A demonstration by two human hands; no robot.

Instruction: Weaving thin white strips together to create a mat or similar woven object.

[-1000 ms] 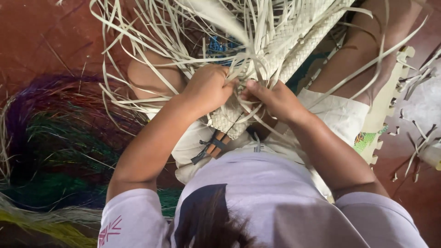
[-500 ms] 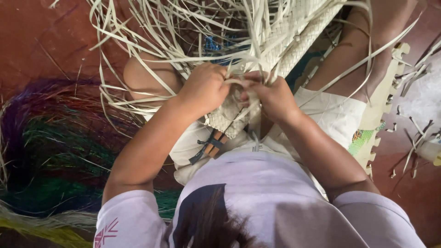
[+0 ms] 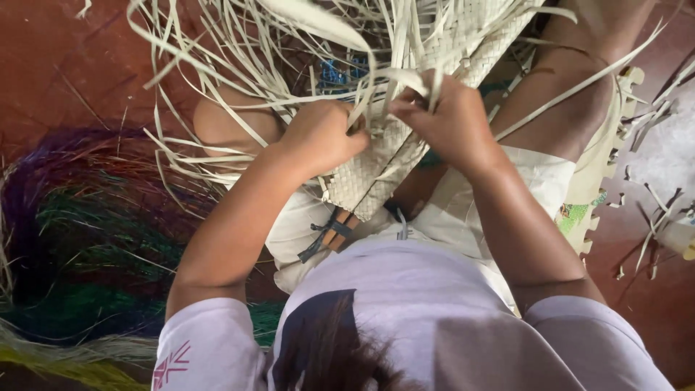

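Observation:
A pale woven palm-leaf mat lies over my lap, its plaited band running up to the right, with many loose strips fanning out from it. My left hand is closed on strips at the woven edge. My right hand is raised a little above the weave, pinching a pale strip between thumb and fingers. The two hands sit close together over the middle of the mat.
Dyed fibre bundles in purple, green and yellow lie on the red floor at the left. A small wooden tool with dark binding rests on my lap. A foam mat edge and leaf scraps lie at the right.
My right hand has risen up and to the right, pulling a strip away from the weave. My left hand has stayed almost in place on the edge.

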